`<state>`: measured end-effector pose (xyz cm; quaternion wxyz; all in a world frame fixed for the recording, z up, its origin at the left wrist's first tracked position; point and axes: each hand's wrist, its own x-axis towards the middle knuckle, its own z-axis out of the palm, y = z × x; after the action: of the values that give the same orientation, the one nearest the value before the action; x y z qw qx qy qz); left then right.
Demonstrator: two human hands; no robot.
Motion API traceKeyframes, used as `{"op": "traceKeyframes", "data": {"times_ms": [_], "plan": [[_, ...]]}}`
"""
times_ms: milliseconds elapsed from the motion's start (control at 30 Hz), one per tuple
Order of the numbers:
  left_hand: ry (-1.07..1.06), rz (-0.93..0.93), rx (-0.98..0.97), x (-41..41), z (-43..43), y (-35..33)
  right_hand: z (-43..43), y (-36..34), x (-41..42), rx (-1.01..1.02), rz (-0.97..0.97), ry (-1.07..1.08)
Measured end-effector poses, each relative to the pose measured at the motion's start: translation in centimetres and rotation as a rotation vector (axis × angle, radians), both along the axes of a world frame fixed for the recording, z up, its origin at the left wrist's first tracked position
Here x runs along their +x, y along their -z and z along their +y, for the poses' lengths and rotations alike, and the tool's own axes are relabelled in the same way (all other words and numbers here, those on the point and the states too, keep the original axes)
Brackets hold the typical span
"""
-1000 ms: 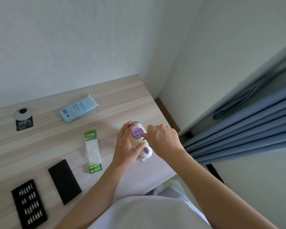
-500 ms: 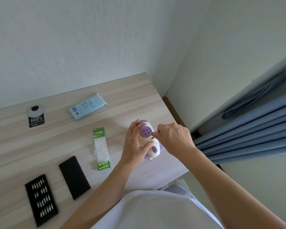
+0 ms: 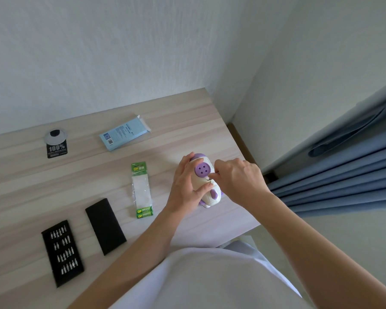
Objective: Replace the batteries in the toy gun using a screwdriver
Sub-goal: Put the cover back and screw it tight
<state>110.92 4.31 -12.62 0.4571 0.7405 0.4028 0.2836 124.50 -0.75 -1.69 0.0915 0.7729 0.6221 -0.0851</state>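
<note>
Two hands meet at the right end of your pale wooden desk (image 3: 187, 121), set in a white-walled corner (image 3: 218, 81) beside blue curtains (image 3: 343, 175). Your left hand (image 3: 185, 186) curls around the toy gun (image 3: 204, 172) there, near the front edge; your right hand (image 3: 239, 179) pinches at its top with bunched fingertips. A battery pack (image 3: 141, 190) lies just left.

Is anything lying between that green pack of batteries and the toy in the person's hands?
Nothing visible does. The battery pack lies left of the toy gun, with only table surface between it and the left hand gripping the toy. The right hand is at the toy's side.
</note>
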Motion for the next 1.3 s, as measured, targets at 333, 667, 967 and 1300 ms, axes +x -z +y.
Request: {"op": "traceKeyframes", "data": {"times_ms": [333,667,967,1300], "plan": [[-0.001,0.007,-0.034,0.0,0.1,0.2,-0.6,-0.1,0.1,-0.009,0.002,-0.116],[0.004,0.037,-0.031,-0.1,0.1,0.4,-0.5,0.6,0.5,0.037,0.026,-0.027],[0.005,0.034,-0.029,-0.2,0.2,0.4,-0.5,-0.6,1.7,0.066,0.258,0.028],[-0.01,0.009,-0.048,-0.3,0.0,0.4,-0.3,0.1,2.1,0.059,0.33,-0.024]]}}
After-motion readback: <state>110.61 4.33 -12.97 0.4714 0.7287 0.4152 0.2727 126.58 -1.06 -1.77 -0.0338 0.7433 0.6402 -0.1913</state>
